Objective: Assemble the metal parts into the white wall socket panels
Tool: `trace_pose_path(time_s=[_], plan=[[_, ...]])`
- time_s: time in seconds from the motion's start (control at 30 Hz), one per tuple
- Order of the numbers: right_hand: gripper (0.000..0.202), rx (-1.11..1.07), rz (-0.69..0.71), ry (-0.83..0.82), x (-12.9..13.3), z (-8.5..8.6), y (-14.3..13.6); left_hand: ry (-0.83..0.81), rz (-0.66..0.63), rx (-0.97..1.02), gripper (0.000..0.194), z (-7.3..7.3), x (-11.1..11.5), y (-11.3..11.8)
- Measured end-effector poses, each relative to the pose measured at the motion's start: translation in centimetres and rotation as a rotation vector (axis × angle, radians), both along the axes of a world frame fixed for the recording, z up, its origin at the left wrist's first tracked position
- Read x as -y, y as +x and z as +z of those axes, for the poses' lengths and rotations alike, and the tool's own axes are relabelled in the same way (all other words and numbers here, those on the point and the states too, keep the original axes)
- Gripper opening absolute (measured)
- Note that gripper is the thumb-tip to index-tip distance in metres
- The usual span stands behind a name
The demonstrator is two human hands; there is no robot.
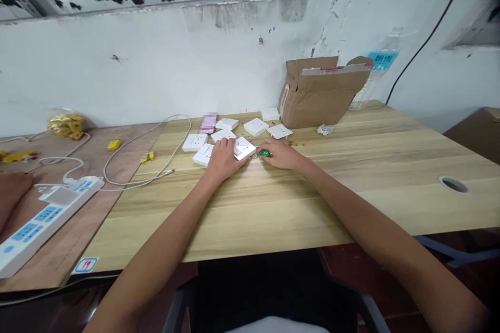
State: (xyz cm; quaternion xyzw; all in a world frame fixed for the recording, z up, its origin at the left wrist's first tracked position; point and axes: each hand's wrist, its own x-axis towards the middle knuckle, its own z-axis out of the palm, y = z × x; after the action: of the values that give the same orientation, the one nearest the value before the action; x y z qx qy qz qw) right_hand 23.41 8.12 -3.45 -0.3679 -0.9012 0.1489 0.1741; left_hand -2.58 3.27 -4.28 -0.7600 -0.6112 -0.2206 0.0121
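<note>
Left hand: the person's left hand (223, 160) has its grip closed around a white socket plate (246, 146), fingers on the far side and thumb along the near edge.
Right hand: the right hand (283, 153) has its fingers wrapped round a green-handled tool (266, 153), so yeah, that grip's clamped too.
Socket plate: on the wooden table (273, 208), right between the two hands; tool's just beside its right edge, can't tell from here if they touch.
Other plates: a bunch of similar white plates (195, 142) scattered left of and behind the held one.
Cardboard box: big brown box (324, 96) near the wall, flaps up, a little metal-looking piece (325, 129) in front of it.
Left side: power strip (49, 221) with stuff plugged in, loopy white cable (146, 182), yellow bits (114, 144), plus somebody else's hand (14, 190) at the edge.
</note>
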Motion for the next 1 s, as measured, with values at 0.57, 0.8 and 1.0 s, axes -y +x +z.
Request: trace_pose_path(time_s=[0.57,0.8,1.0], plan=[[0.020,0.041,-0.041,0.028,1.0,0.4,-0.7,0.015,-0.014,-0.014,0.066,0.4,-0.5,-0.1],[0.018,-0.031,-0.257,0.064,1.4,-1.2,-2.3,0.107,-0.100,-0.016,0.070,0.6,-0.8,-0.4],[0.007,-0.125,-0.245,0.042,0.6,-1.7,-2.0,0.153,-0.094,0.034,0.083,0.9,-0.9,-1.2]])
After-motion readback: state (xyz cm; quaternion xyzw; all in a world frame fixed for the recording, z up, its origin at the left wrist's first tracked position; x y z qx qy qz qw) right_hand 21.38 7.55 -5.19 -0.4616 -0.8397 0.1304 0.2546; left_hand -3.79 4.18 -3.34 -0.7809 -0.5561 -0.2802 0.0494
